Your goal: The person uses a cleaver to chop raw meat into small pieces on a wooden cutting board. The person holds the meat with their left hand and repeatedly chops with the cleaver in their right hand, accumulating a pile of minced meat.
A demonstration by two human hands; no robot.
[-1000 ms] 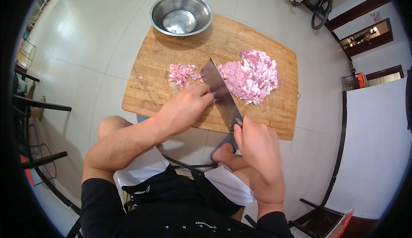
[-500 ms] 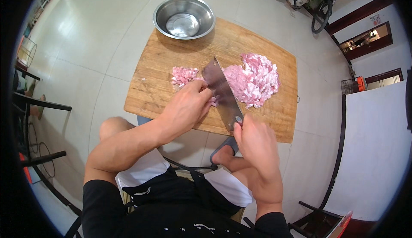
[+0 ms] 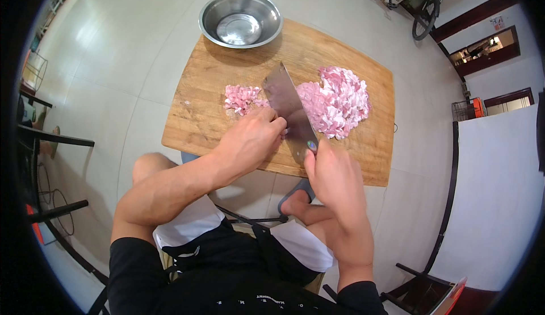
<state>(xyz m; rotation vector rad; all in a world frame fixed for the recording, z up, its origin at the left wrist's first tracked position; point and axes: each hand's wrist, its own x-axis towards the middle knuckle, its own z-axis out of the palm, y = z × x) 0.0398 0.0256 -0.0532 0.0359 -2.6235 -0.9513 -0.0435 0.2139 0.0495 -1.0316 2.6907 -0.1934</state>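
My right hand [image 3: 336,170] is closed around the handle of a wide cleaver [image 3: 289,107], whose blade slants up and to the left over the wooden board [image 3: 198,119]. Beside the blade, my left hand [image 3: 255,136] has its fingers curled down on raw pink meat, only scraps of which show around the fingertips. A small heap of diced meat [image 3: 241,97] lies just beyond the left hand. To the right of the cleaver spreads a larger pile of chopped pink and white meat [image 3: 343,105].
A steel bowl [image 3: 240,19] rests on the board's far left corner, with no food showing inside. Around the board is pale tiled floor [image 3: 125,48]. A bicycle [image 3: 426,11] stands at the far right, and dark furniture legs [image 3: 57,136] are at left.
The cleaver and my right hand have shifted slightly up and to the left. My left hand stays on the meat, nearly in place, while the whole view has tilted a little.
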